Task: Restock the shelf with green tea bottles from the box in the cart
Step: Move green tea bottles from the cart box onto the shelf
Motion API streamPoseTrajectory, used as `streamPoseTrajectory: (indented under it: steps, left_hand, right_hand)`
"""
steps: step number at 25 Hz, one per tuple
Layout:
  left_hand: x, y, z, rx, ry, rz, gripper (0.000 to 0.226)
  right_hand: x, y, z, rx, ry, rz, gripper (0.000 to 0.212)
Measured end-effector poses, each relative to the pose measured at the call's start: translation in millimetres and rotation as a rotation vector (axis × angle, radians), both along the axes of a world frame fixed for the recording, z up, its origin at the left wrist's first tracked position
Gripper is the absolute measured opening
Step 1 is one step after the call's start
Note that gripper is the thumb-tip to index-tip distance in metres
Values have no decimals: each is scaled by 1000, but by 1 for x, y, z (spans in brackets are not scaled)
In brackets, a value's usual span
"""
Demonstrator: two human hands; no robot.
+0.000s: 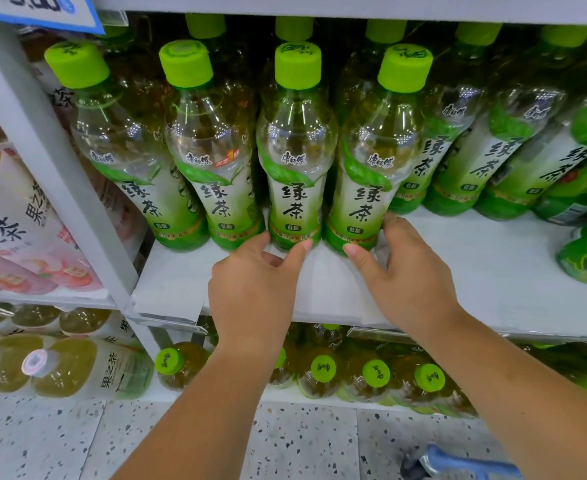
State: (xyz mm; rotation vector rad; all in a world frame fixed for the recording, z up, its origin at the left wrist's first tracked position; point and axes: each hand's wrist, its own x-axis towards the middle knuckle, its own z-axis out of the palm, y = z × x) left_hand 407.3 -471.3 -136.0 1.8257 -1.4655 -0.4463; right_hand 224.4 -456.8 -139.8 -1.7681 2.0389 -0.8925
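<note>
Pinching bases mid-frame, left hand (pixel 250 285) grip holds center bottle (pixel 295 161); right hand (pixel 409 275) grip holds adjacent bottle (pixel 368 199).

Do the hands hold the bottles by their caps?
No, the left hand grips the third bottle at its base, the right hand the fourth bottle.

Front row of four green tea bottles (pixel 212 168) stands on the shelf (pixel 475 271), with more rows behind and to the right. Left hand (pixel 254 282) grips the base of the third bottle (pixel 295 150) (counting from the left). Right hand (pixel 409 271) grips the fourth bottle (pixel 371 157), just beside it. Fruit tea bottles (pixel 15 230) sit left of the upright post (pixel 43 140). Lower bottles (pixel 323 372) are on the shelf beneath. Cart handle (pixel 458 462) is nearest, bottom right.
</note>
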Motion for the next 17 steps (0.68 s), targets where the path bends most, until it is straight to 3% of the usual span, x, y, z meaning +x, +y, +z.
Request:
streamPoseTrajectory:
  steps: [12, 15, 17]
  left_hand:
    - [2, -3, 7, 63, -1, -32, 58]
    - [5, -5, 13, 144, 50, -91, 40]
    - [6, -5, 19, 188, 62, -133, 42]
  right_hand:
    - [5, -2, -5, -31, 82, -15, 59]
    - [3, -1, -2, 20, 24, -20, 56]
    - [2, -1, 1, 63, -94, -28, 55]
